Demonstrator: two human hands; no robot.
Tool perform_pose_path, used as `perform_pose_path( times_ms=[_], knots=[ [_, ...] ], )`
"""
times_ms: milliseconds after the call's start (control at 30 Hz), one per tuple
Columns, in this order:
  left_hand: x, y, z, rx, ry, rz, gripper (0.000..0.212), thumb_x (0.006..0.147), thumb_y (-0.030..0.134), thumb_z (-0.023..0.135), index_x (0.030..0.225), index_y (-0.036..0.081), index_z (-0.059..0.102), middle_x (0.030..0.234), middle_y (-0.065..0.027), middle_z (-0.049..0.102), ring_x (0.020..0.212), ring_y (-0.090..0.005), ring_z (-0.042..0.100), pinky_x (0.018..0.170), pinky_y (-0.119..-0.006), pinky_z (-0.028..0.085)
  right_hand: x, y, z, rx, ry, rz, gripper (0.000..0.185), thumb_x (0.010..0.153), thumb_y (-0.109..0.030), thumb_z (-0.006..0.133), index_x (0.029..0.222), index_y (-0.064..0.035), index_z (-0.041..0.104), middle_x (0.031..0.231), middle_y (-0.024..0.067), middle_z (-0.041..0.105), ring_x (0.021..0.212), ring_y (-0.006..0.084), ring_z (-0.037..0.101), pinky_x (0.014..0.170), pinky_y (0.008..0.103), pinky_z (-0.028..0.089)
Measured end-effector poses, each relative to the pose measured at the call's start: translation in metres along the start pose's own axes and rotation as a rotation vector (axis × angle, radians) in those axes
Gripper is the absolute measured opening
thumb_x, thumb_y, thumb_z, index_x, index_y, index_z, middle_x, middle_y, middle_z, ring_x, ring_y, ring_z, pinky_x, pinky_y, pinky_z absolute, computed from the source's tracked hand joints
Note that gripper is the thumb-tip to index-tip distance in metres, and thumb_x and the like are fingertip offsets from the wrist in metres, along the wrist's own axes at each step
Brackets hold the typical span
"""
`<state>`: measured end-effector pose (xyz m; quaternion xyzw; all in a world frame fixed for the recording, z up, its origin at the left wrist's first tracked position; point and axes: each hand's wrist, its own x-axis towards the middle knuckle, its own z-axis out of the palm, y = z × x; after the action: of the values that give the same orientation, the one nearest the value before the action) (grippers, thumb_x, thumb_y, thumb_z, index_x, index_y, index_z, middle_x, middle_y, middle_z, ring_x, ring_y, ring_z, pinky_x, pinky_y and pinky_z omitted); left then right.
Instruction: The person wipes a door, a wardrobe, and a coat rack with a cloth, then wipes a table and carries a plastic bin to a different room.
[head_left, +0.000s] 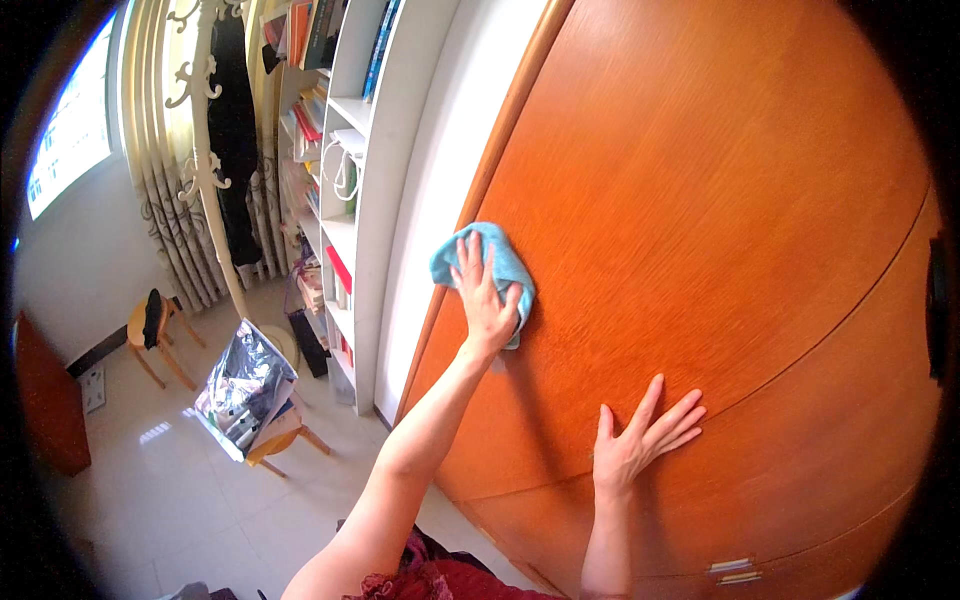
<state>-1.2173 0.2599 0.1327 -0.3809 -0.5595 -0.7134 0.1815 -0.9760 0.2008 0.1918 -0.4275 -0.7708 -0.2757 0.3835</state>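
Observation:
My left hand (487, 300) presses a light blue cloth (480, 238) against a varnished wooden panel (637, 225), which looks like the side or door of a wardrobe. The cloth lies at the panel's left edge and sticks out past its wooden trim (491, 180). Lower and to the right, my right hand (634, 442) rests on the same panel with its fingers spread and holds nothing. A thin seam curves across the wood by its fingertips. Two small pale handles (733, 570) show near the panel's bottom.
A white bookshelf (364, 225) with books stands left of the panel. Farther left are a cream coat stand (204, 135), curtains (150, 172) and a window (71, 127). One stool (270, 446) bears a shiny plastic package (244, 390); another wooden stool (139, 322) is behind.

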Motion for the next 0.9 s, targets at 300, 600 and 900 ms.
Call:
perform_pose_path(
  times_ms=[300, 600, 900],
  knots=[
    [-0.113, -0.016, -0.004, -0.061, -0.049, -0.416, 0.07, 0.076, 0.014, 0.051, 0.137, 0.005, 0.017, 0.146, -0.0113, 0.005, 0.133, -0.0346, -0.002, 0.1, -0.059, 0.002, 0.0, -0.002, -0.001, 0.005, 0.012, 0.001, 0.08, 0.064, -0.023, 0.074, 0.132, -0.0098, 0.034, 0.14, 0.0273, 0.005, 0.129, 0.0462, 0.001, 0.099, 0.0628, 0.005],
    [-0.129, 0.071, 0.005, -0.017, -0.276, 0.234, 0.059, 0.075, 0.032, 0.055, 0.125, 0.005, 0.04, 0.143, -0.0191, 0.011, 0.129, -0.0483, 0.001, 0.097, -0.064, -0.004, -0.001, -0.002, 0.001, 0.053, -0.013, -0.001, 0.067, 0.072, -0.026, 0.065, 0.131, -0.0121, 0.037, 0.14, 0.0266, 0.008, 0.13, 0.0446, 0.001, 0.1, 0.0615, 0.004],
    [-0.109, 0.103, 0.01, -0.096, -0.366, 0.383, 0.046, 0.074, 0.03, 0.056, 0.116, 0.01, 0.053, 0.139, -0.013, 0.027, 0.13, -0.0449, 0.007, 0.098, -0.062, -0.006, -0.016, 0.013, -0.019, 0.204, 0.019, -0.015, 0.052, 0.082, -0.021, 0.053, 0.13, -0.0065, 0.036, 0.139, 0.0264, 0.016, 0.129, 0.0435, 0.009, 0.101, 0.0587, 0.008]
  ],
)
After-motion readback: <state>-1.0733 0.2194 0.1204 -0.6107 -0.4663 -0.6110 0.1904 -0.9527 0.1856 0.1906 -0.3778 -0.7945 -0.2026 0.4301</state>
